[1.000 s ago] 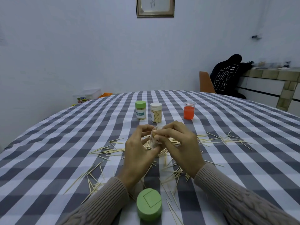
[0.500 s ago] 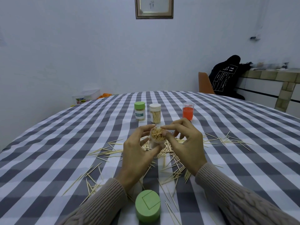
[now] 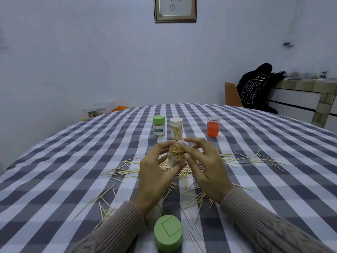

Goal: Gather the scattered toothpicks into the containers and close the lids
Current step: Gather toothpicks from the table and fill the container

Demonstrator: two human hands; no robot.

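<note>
My left hand grips a clear open container full of toothpicks, tilted towards me above the table. My right hand is beside it, index fingertip and thumb at the container's rim, the other fingers spread. Loose toothpicks lie scattered over the checked tablecloth under and around both hands. A green lid sits near the front edge. Behind stand a green-lidded container, a white-lidded container of toothpicks and a clear container with orange contents.
More toothpicks spread to the right of my hands. A plastic box stands beyond the table's far left edge. An orange chair with a black garment stands at the back right by a tiled counter.
My right hand came off the container's mouth, uncovering the toothpicks inside, and its fingers now spread at the rim. The left hand keeps holding the container, tilted more towards me.
</note>
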